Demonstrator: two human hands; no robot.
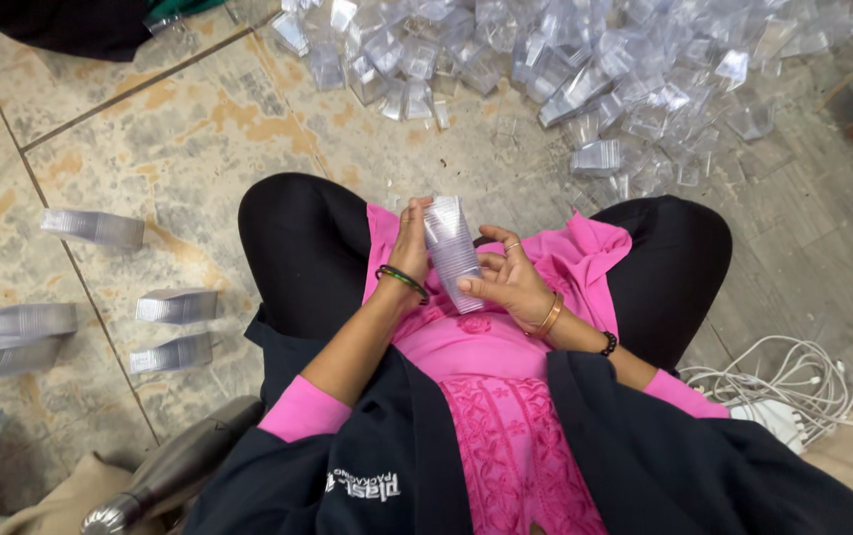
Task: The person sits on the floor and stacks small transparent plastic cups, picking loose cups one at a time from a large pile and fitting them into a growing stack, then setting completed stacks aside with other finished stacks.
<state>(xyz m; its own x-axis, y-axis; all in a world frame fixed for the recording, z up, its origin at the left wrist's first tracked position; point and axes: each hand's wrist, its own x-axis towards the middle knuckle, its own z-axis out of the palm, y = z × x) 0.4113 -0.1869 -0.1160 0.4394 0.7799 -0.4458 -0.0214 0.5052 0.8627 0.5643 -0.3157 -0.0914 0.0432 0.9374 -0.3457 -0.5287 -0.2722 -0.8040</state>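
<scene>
At frame centre, above the lap, the left hand (409, 241) and right hand (508, 285) both close on a stack of clear cups (451, 253). Its long axis runs near-vertical, top leaning slightly left. Loose cups (585, 69) pile on the floor, upper right.

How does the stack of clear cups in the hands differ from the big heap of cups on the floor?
The held stack is nested into one neat column, gripped by the left hand and right hand; the heap lies loose and scattered. The stack sits over the lap, the heap on tiles. Both are clear plastic.
</scene>
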